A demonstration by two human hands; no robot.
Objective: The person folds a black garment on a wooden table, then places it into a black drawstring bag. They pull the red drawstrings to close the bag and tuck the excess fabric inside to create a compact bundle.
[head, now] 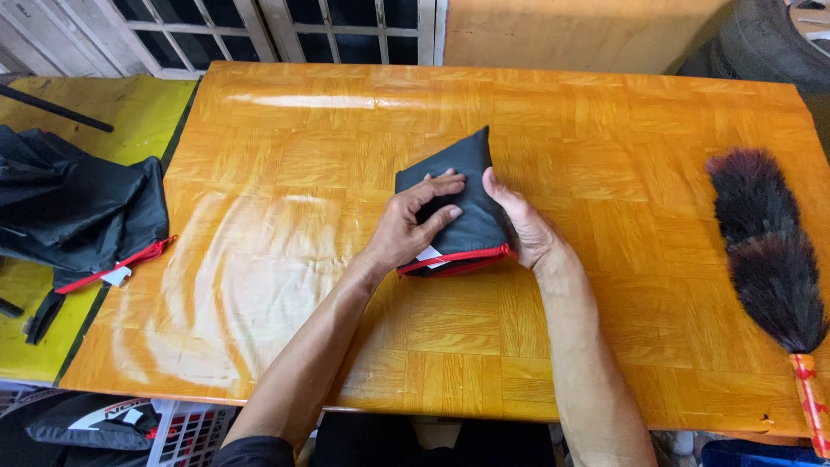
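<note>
At the centre of the frame, on the orange table, the left hand lies flat with fingers spread on the folded black cloth while the right hand presses open-palmed against its edge, so slippery fabric could spring unfolded if either eases off.

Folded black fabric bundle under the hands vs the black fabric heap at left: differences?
The folded black fabric bundle is compact and lies on the glossy orange wooden table; the loose black fabric heap sprawls off its left edge. The left hand and right hand press the bundle; nothing touches the heap. Both have red trim.
</note>
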